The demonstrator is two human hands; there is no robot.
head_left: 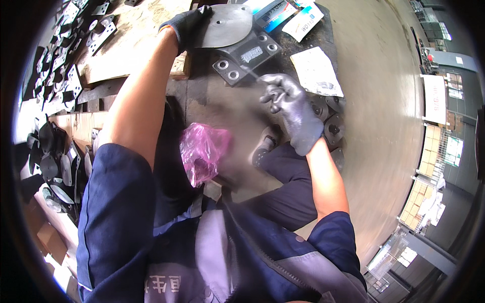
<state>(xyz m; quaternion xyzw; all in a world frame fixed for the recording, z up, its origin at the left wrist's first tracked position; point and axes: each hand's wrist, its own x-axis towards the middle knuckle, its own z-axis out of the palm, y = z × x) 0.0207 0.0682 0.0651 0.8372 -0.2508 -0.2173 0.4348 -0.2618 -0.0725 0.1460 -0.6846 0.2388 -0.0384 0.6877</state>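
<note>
A black metal bracket (246, 59) with bolt holes at its corners and a pale, rough patch in the middle sits on the dark work surface. Joined to it or resting over it is a grey rounded metal plate (225, 28). My left hand (185, 28), in a dark glove, is closed at the plate's left edge; its fingertips are partly hidden. In a grey glove, my right hand (289, 103) is held just off the bracket's near right side, fingers curled. A thin, blurred stick-like thing (249, 70) runs from its fingertips to the bracket.
Packets (303, 21) and a white bag (317, 71) lie right of the bracket. A pink plastic bag (202, 151) is between my legs. Many metal brackets (60, 55) are piled at the left, beside a wooden board (131, 35). Round dark parts (333, 126) sit below the white bag.
</note>
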